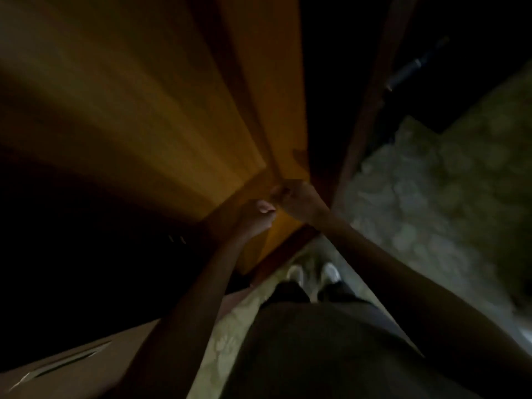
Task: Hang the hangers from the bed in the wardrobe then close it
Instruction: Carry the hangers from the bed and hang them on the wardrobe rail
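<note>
Left hand [258,216]: fist curled, pressed to the wardrobe door [161,116]; grasp unclear.
Right hand [296,198]: curled at door edge; contents unclear.

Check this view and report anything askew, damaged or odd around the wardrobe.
Nothing clearly stands out. The frame is dark and blurred. Both hands, left and right, are held up at the edge of the orange wardrobe door, fingers curled. What they hold cannot be made out. No hangers are visible.
</note>
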Demonstrator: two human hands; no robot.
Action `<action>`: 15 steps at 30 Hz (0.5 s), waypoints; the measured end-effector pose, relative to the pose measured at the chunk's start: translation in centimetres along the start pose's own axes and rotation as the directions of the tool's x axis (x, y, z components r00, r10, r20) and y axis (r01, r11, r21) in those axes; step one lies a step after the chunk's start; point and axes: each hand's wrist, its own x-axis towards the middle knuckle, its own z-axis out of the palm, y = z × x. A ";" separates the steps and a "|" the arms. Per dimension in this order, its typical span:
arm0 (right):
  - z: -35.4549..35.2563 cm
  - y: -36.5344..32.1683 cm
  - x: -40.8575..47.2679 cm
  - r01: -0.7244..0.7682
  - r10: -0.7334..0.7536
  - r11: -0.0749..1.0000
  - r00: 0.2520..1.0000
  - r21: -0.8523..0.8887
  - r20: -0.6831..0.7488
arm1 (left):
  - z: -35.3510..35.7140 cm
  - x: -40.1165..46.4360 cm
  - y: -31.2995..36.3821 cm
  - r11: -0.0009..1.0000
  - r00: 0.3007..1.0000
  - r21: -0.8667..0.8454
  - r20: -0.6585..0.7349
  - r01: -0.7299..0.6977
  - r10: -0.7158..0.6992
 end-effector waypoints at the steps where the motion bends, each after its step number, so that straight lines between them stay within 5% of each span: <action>1: 0.0 2.7 -0.6 -0.073 0.074 0.997 0.997 -0.012 0.011 | 2.1 0.9 -0.5 0.998 0.996 0.056 0.086 0.013 -0.018; 6: 0.0 15.3 -6.0 -0.373 0.387 0.916 0.918 0.151 -0.083 | 11.6 3.7 -2.1 0.907 0.930 0.405 0.366 -0.118 -0.042; 11: 3.2 25.8 -14.6 -0.578 0.707 0.685 0.675 0.444 -0.212 | 20.8 4.0 -1.0 0.669 0.794 0.614 0.605 -0.419 -0.059; 15: 7.7 31.1 -23.2 -0.577 0.872 0.444 0.455 0.685 -0.182 | 30.3 1.5 2.3 0.459 0.671 0.633 0.734 -0.623 -0.102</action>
